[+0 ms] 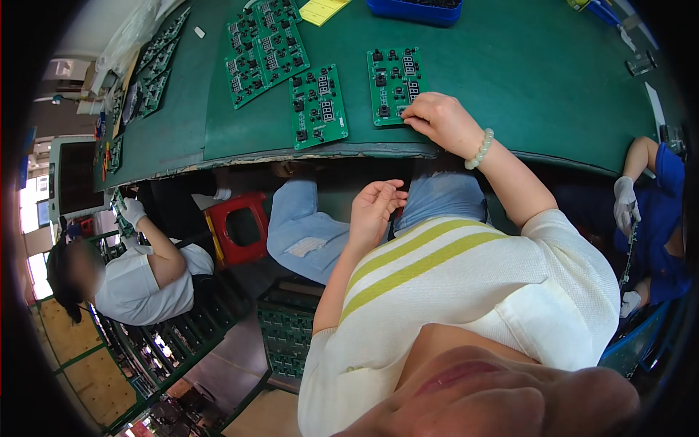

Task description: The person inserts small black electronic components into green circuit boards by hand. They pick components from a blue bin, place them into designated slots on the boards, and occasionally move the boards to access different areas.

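A green circuit board (393, 76) with black knobs and digit displays lies on the table before me. My right hand (442, 122), a pale bead bracelet at its wrist, reaches over the board's near right corner. Its thumb and forefinger pinch together there; whatever is between them is too small to name. Over my lap, off the table's edge, my left hand (376, 207) is raised with fingers curled against the thumb. Whether it holds something small I cannot make out. Left of the first board is a similar circuit board (318, 109), apart from it.
Further left lies a group of joined circuit boards (266, 54), with more boards (153, 76) beyond. A blue tray (415, 10) of small dark parts and a yellow paper (320, 10) are at the back. Gloved co-workers sit at left and right. A red stool (244, 226) stands below the table.
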A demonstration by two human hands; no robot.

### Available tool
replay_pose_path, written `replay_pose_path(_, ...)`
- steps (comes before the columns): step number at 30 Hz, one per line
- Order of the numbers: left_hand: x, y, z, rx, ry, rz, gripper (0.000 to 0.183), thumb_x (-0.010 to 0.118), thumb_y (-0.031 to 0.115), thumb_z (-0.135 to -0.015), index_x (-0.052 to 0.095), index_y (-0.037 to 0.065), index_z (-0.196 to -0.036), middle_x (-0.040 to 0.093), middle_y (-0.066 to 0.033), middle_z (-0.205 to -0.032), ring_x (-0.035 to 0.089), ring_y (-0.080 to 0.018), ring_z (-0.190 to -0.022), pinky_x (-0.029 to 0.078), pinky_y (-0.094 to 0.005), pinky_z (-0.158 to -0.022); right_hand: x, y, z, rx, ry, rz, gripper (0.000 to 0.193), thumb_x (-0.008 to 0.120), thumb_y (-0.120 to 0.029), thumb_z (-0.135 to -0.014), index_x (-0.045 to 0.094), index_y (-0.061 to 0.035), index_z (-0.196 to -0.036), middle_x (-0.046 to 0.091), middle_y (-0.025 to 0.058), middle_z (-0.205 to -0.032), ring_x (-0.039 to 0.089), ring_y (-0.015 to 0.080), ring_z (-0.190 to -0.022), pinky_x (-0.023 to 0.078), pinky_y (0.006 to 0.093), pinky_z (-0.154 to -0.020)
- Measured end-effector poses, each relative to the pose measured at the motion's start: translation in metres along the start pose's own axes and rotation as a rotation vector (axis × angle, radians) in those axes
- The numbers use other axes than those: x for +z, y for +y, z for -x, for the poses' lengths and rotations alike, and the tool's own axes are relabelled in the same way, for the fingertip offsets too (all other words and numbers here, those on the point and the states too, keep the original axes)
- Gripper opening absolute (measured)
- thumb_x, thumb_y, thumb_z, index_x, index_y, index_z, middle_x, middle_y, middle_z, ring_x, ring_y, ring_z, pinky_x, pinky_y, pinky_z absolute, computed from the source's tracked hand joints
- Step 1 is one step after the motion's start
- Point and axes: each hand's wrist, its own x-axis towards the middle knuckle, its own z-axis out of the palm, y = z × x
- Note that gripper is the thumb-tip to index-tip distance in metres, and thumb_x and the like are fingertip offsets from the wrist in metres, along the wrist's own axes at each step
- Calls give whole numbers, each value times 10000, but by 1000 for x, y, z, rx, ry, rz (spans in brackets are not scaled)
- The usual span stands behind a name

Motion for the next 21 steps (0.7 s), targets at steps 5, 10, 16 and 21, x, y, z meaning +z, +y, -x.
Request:
replay_pose_path(5,-6,-2,-1,24,-39,56,146,551,150,-989,595,28,-922,596,-56,-880,546,-128,-701,461,-272,-638,-2,-3,1,40,22,6,103,698,-111,-796,689,-28,-856,662,109,-825,640,289,-798,521,386,-735)
replay_pose_path(10,-6,-1,1,38,-13,-1,133,562,118,-978,622,0,-994,609,-52,-837,567,-129,-726,482,-278,-669,-6,-12,-2,147,-16,15,101,687,-138,-796,694,-38,-809,656,118,-798,643,303,-794,521,404,-743)
replay_pose_path(16,5,7,2,39,9,-107,125,605,48,-936,628,-12,-1043,643,-68,-880,609,-134,-788,505,-278,-723,2,-17,-2,181,-159,149,111,710,-133,-751,683,-27,-774,642,108,-767,631,300,-777,507,413,-711)
replay_pose_path(21,9,12,1,60,-30,-75,129,611,50,-933,593,5,-1052,634,-56,-884,609,-127,-779,509,-264,-714,13,-17,10,98,-17,167,78,664,-119,-759,663,-42,-742,617,96,-758,614,285,-794,513,409,-716)
